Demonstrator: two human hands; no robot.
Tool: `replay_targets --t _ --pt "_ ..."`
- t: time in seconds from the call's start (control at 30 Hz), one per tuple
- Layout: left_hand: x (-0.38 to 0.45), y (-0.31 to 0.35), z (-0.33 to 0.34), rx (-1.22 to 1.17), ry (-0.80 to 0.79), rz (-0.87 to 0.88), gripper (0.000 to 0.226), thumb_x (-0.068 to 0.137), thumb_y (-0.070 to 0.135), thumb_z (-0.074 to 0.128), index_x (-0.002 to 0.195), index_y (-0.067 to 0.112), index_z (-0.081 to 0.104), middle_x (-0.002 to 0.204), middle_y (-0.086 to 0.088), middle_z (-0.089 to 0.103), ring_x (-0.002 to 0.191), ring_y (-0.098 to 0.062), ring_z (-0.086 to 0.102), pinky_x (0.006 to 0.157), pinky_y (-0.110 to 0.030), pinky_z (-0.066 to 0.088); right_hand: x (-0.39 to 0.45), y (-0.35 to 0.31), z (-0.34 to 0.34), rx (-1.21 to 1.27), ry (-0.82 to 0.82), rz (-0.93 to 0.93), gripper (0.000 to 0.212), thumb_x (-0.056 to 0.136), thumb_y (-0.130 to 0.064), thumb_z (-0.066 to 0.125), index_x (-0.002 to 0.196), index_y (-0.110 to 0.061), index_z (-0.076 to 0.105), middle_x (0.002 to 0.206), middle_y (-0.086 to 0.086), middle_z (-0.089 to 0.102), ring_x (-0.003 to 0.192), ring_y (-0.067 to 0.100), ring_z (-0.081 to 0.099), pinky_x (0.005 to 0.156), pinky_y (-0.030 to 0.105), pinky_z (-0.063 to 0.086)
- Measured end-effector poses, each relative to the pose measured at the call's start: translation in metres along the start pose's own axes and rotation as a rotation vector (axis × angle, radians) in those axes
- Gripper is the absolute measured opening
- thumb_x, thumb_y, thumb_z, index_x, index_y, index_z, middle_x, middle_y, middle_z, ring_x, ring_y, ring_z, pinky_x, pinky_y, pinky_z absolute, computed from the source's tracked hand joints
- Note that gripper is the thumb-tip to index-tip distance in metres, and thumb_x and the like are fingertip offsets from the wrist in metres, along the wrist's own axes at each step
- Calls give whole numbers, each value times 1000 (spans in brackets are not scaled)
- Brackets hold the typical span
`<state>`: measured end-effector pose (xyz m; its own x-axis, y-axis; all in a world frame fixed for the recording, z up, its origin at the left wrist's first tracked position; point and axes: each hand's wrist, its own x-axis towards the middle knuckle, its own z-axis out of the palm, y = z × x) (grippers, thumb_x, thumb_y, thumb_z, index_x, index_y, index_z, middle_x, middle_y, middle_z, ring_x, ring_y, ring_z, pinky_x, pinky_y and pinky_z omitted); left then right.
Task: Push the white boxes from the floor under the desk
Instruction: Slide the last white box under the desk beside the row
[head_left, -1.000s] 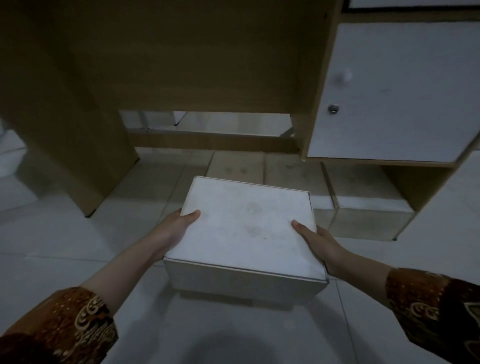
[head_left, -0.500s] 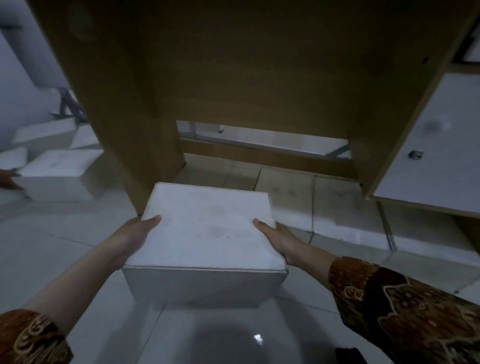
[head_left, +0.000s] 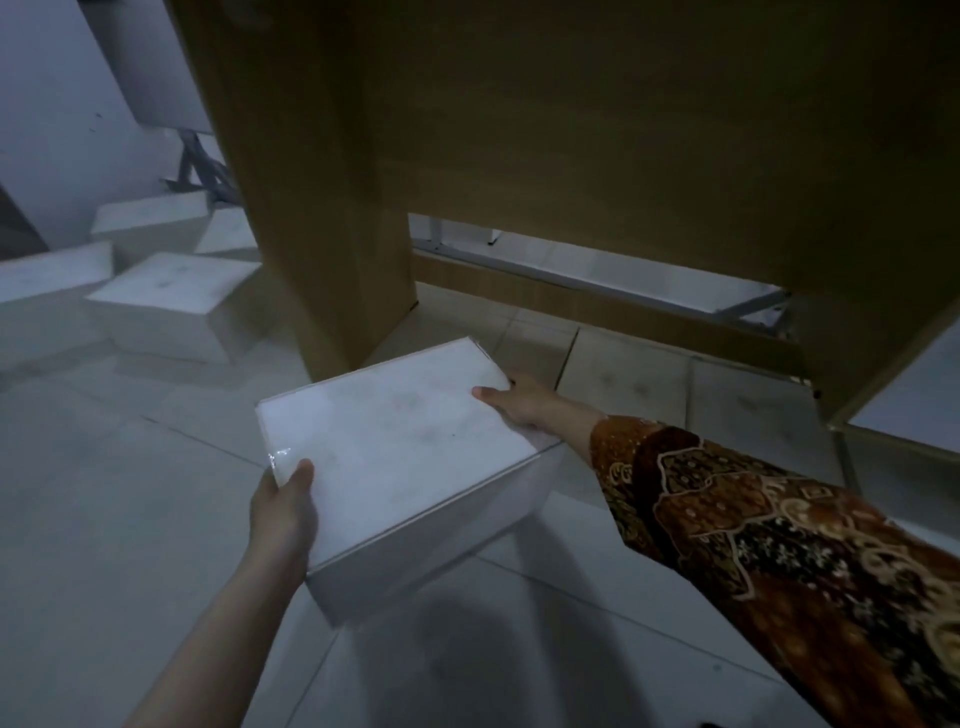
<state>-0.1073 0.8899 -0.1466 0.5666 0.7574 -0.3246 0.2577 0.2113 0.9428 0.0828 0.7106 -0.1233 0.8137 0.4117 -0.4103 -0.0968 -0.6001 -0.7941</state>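
A white box (head_left: 395, 441) sits on the tiled floor in front of the wooden desk (head_left: 597, 156), turned at an angle, its far corner near the desk's left leg panel (head_left: 322, 234). My left hand (head_left: 283, 514) grips its near-left corner, thumb on the lid. My right hand (head_left: 524, 402) holds its far-right edge, thumb on top and fingers hidden behind the side. The opening under the desk (head_left: 649, 374) lies beyond the box.
Several more white boxes (head_left: 171, 296) lie scattered on the floor to the left of the desk. A white cabinet door (head_left: 914, 400) is at the desk's right. A low wooden rail (head_left: 571, 301) crosses the back of the opening.
The box has turned so its right side swings away toward the desk. My left hand slid to the near-left corner and my right hand reached farther forward. The view shifted left.
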Motion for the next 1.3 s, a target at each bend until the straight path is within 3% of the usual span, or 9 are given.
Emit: replay_targets --t 0.13,0.33,0.5,0.63,0.8,0.87,0.97,1.17,1.3 --pt "15 -15 6 -18 99 37 37 95 20 44 129 7 50 125 -16 57 102 -27 55 88 -37 42 36 -9 13 4 1 -18 47 92 -29 59 132 -5 51 134 12 56 120 30 55 97 28 43" --pt "50 -52 30 35 199 124 43 95 20 44 137 11 39 132 -18 53 113 -30 53 98 -44 42 139 6 38 -258 9 17 64 85 -51 53 139 -17 42 139 6 51 124 30 51 103 43 44" --pt "71 -97 56 25 281 -8 52 96 24 44 142 6 32 145 -21 43 132 -36 42 111 -50 33 139 13 54 -399 49 -58 53 94 -28 52 142 -13 37 146 9 42 132 30 41 112 38 33" --pt "71 -120 66 16 298 -67 57 97 26 43 148 11 23 149 -18 37 135 -33 38 113 -47 30 149 39 64 -505 109 -156 52 93 -31 52 142 -19 40 150 12 37 139 31 31 116 40 23" --pt "73 -127 63 134 192 34 67 96 32 42 150 16 6 159 -11 16 145 -26 21 119 -45 19 130 64 82 -684 266 -191 53 99 -35 32 149 -20 25 159 8 16 146 30 12 119 44 11" --pt "80 -126 55 346 155 154 75 92 39 39 150 11 2 161 -14 0 148 -24 2 120 -45 8 105 72 101 -684 322 -159 54 100 -36 26 151 -18 17 161 8 7 149 25 2 119 45 1" --pt "101 -117 37 759 52 402 77 86 50 31 150 13 11 159 -19 -5 147 -29 -9 117 -48 2 62 83 140 -620 396 -131 61 97 -43 19 151 -17 12 161 9 -2 148 25 -9 118 47 -4" --pt "155 -92 10 1262 -276 656 88 79 73 12 150 22 15 159 -20 8 147 -37 2 116 -53 2 21 85 198 -308 459 -89 71 92 -53 26 151 -17 11 157 9 -21 139 25 -31 116 43 19" --pt "154 -82 -3 1429 -465 772 95 70 87 12 150 36 7 161 -13 3 145 -41 7 114 -56 12 24 92 180 -220 396 -182 64 97 -43 31 151 -18 6 151 -1 -31 138 22 -37 108 27 3"
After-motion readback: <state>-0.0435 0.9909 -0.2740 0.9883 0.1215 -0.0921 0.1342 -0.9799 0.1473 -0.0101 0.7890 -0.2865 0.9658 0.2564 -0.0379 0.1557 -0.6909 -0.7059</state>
